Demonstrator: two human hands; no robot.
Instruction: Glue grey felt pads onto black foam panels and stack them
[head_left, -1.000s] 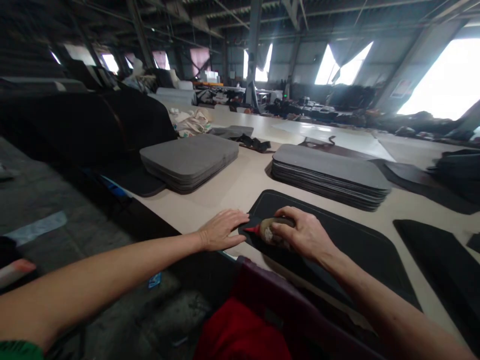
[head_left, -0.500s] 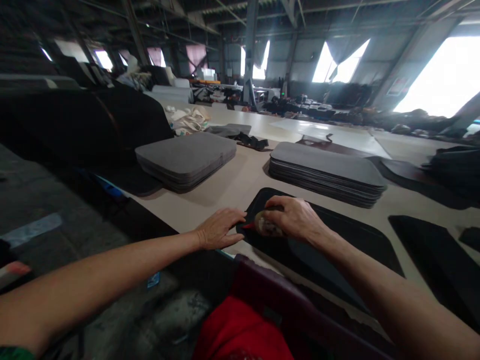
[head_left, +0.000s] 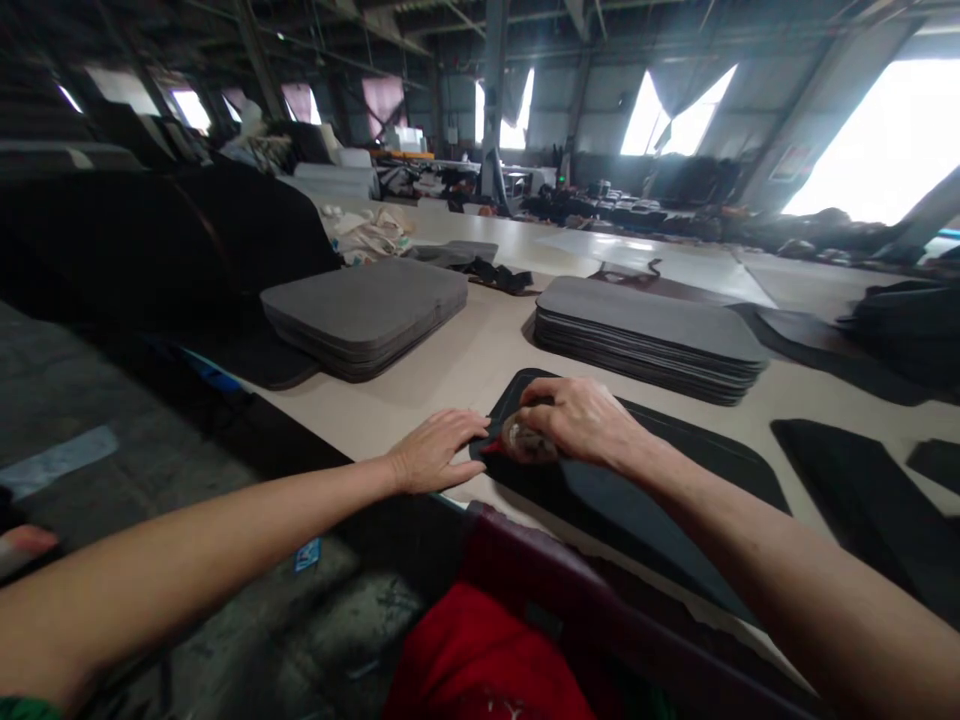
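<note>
My right hand (head_left: 581, 418) is wrapped round a small translucent bottle (head_left: 525, 440) with a red nozzle, held on its side. The nozzle tip is low over the left end of a black rounded panel (head_left: 690, 430) on the table; whether it touches cannot be told. Beside that end, my left hand (head_left: 442, 450) has its fingers apart and holds nothing, its fingertips at the panel's edge.
Two stacks of grey rounded panels, one left (head_left: 367, 305) and one right (head_left: 649, 330), stand beyond my hands on the pale table (head_left: 382, 415). Black pieces (head_left: 870, 490) lie at the right. A large black roll (head_left: 165, 235) is at the left.
The whole view has shifted slightly. My right hand and the bottle have moved a little along the left end of the black panel. My left hand stays beside it.
</note>
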